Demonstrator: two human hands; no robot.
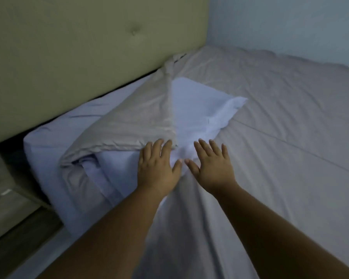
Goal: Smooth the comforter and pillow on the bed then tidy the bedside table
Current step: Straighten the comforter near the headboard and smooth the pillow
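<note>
Two hands lay flat side by side on the bed, the left hand [156, 168] and right hand [212, 166] with fingers spread and gripping nothing. They pressed where the folded-back comforter [129, 125] met the white pillow [199, 109], near the padded headboard [79, 47].

A padded olive-green headboard [73, 57] with a single tufted button [133, 31] fills the far left. To its right a pale blue-grey wall [286, 23] runs along the far side of the mattress. A dark gap [10, 150] shows between the headboard's lower edge and the mattress at the left.
</note>
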